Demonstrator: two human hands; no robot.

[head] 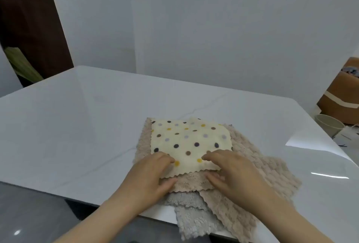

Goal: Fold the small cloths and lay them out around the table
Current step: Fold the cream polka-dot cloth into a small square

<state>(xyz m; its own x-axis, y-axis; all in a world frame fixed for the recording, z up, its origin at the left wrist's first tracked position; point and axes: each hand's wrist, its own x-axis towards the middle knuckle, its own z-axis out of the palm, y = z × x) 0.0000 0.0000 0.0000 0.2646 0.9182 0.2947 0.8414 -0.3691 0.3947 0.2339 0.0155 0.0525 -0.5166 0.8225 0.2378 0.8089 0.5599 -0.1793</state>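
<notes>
From the head camera, a cream dotted cloth (pixel 190 140) lies flat on top of a loose stack of cloths at the near middle of the table (pixel 77 126). It is close to square, a little wider than it is deep, so its long axis runs left to right, roughly in line with the table's near edge. Its scalloped near edge faces the person and its far edge points toward the wall.

The left hand (pixel 149 176) holds the near left part of that edge, curled fingers on top and thumb below on the layer beneath, pinching the dotted cloth. The right hand (pixel 235 178) pinches the near right part in the same way, fingers above and thumb under the edge. The two hands sit close together.

Directly beneath is a fluffy beige cloth (pixel 192 183), its edge showing just in front of the dotted one. A ribbed beige cloth (pixel 272 174) spreads out to the right at an angle. A grey cloth (pixel 194 221) lies lowest and hangs over the table's near edge.

The table is white and glossy with faint grey veins. Behind it stands a plain white wall (pixel 194 29), with a dark brown panel (pixel 33 19) at far left. To the right, beyond the table, are a cardboard box (pixel 342 97) and a pale cup (pixel 328 127). A grey floor (pixel 29 213) shows at lower left.
</notes>
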